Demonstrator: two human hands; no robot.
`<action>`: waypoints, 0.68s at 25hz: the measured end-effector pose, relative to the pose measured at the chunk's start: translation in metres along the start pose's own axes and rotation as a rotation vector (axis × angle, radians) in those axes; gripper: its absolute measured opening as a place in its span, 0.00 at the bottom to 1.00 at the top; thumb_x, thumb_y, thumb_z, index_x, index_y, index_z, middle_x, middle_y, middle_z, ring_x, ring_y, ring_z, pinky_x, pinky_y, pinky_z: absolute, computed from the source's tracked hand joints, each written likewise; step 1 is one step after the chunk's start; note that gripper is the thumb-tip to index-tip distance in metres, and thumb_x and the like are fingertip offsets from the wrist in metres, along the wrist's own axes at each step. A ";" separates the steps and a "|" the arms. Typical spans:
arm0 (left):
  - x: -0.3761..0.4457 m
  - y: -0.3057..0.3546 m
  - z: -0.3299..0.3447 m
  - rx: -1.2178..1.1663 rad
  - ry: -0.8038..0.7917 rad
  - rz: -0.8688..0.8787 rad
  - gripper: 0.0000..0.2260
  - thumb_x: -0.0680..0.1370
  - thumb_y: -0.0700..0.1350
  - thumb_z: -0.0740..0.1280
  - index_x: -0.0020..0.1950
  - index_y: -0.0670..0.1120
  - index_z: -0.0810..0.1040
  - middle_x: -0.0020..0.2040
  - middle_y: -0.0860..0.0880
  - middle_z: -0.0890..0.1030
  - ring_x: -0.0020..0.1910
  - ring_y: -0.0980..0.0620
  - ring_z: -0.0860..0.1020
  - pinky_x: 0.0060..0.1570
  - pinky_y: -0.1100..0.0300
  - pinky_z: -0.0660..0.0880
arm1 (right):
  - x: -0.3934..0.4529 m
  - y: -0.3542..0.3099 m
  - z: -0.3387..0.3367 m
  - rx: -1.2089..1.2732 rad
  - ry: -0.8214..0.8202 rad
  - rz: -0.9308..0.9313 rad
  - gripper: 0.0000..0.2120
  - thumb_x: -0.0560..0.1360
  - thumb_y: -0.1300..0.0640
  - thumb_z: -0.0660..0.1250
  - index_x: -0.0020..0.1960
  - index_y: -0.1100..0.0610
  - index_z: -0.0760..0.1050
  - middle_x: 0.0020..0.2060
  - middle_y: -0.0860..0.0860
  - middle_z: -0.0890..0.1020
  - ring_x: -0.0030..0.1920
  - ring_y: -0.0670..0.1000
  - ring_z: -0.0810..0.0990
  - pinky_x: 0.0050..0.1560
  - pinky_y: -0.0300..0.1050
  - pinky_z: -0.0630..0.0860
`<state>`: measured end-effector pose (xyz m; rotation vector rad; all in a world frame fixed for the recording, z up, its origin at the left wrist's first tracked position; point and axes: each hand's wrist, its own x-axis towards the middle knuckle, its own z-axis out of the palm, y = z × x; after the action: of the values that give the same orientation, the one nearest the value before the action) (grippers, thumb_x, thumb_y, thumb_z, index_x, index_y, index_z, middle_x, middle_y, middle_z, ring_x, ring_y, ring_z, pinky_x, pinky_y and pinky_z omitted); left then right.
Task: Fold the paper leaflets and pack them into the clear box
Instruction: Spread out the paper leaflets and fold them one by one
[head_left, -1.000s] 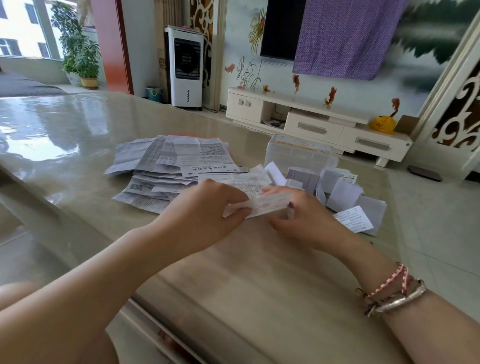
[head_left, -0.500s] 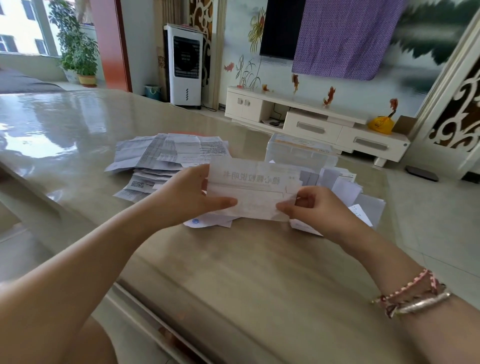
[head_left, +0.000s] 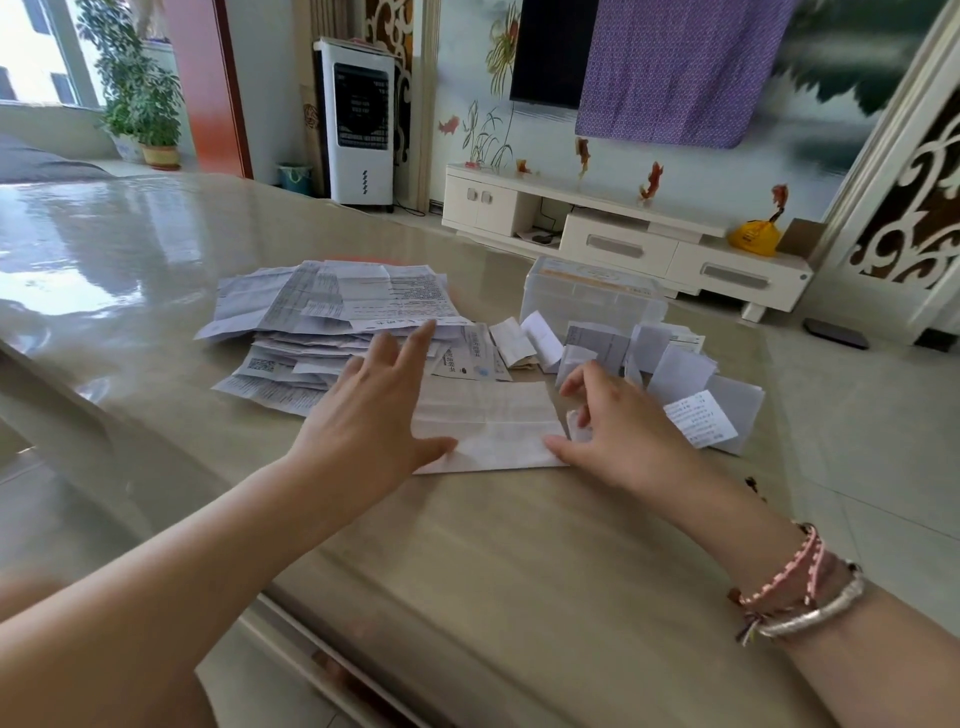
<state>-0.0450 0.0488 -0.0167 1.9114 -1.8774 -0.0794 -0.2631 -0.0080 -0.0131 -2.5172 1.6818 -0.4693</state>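
A white creased leaflet (head_left: 491, 423) lies flat on the glossy table (head_left: 519, 561) between my hands. My left hand (head_left: 371, 415) is spread, fingers straight, its thumb touching the leaflet's left edge. My right hand (head_left: 618, 421) has curled fingers at the leaflet's right edge, thumb and fingertips touching the paper. A pile of unfolded leaflets (head_left: 322, 322) lies behind my left hand. Several folded leaflets (head_left: 675, 374) stand and lie behind my right hand. The clear box (head_left: 592, 296) sits behind them, lid on.
The table edge runs diagonally at the lower left. A white TV cabinet (head_left: 623, 234), a tower fan (head_left: 361, 119) and a potted plant (head_left: 137, 104) stand on the floor beyond the table.
The leaflet was held up in both hands; now it lies flat on the table. My left hand has let go and spread its fingers.
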 end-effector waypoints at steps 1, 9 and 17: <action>-0.002 -0.001 -0.001 0.032 0.027 0.074 0.40 0.70 0.57 0.73 0.76 0.55 0.55 0.64 0.52 0.62 0.65 0.50 0.64 0.61 0.55 0.69 | -0.001 -0.001 -0.002 -0.010 0.011 -0.061 0.21 0.71 0.46 0.70 0.59 0.50 0.67 0.50 0.43 0.70 0.57 0.48 0.69 0.56 0.43 0.67; -0.007 -0.006 0.007 0.069 -0.156 0.373 0.23 0.74 0.66 0.59 0.67 0.59 0.71 0.60 0.60 0.69 0.59 0.58 0.65 0.60 0.58 0.68 | -0.014 0.000 -0.013 0.169 -0.215 -0.359 0.18 0.75 0.47 0.68 0.64 0.46 0.71 0.61 0.40 0.76 0.62 0.36 0.71 0.60 0.35 0.70; -0.001 -0.011 0.007 -0.097 -0.093 0.311 0.08 0.77 0.50 0.65 0.55 0.55 0.79 0.50 0.56 0.75 0.51 0.54 0.74 0.51 0.52 0.74 | -0.013 -0.003 -0.013 0.213 -0.092 -0.285 0.12 0.77 0.57 0.63 0.59 0.47 0.73 0.54 0.42 0.81 0.54 0.41 0.79 0.54 0.45 0.76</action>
<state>-0.0370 0.0472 -0.0272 1.5567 -2.1681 -0.1601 -0.2685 0.0060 -0.0029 -2.5819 1.1773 -0.5129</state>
